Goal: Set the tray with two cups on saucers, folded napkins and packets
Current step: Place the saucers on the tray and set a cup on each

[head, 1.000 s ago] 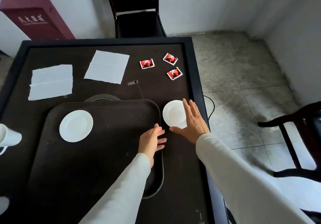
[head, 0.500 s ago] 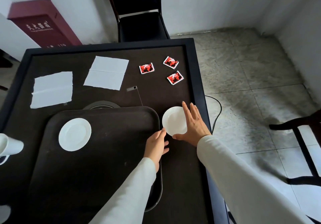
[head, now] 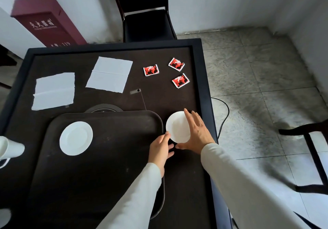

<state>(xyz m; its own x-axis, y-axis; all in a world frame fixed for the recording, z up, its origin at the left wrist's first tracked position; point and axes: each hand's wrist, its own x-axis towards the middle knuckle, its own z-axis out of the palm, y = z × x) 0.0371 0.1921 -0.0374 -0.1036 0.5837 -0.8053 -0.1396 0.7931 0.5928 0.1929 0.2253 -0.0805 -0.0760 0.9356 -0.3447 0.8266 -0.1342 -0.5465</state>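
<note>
A dark tray (head: 106, 166) lies on the near part of the dark tabletop (head: 159, 95). One white saucer (head: 76, 138) sits flat inside the tray, in its far left part. The second saucer (head: 175, 125) is off the tray, on the tabletop just beside the tray's far right corner.

Both hands are at this second saucer. The right hand (head: 197, 132) lies over the saucer's side away from the tray, fingers straight and spread, thumb reaching along the near rim; it is open, resting on the saucer rather than curled round it. The left hand (head: 159, 148) crosses the tray's right rim, fingers straight and loose, its fingertips touching the saucer's rim on the tray side. It too is open and holds nothing.

Beyond the tray's far edge two white napkins lie unfolded and flat: one napkin (head: 54, 91) past the far left corner, the other napkin (head: 110, 74) further back, past the middle. Three red packets (head: 176, 64) are scattered beyond the far right corner, well apart from the tray. A white cup (head: 10, 148) lies on its side to the left of the tray, cut off by the picture's edge. A dark round disc (head: 103, 107) shows from under the tray's far edge
</note>
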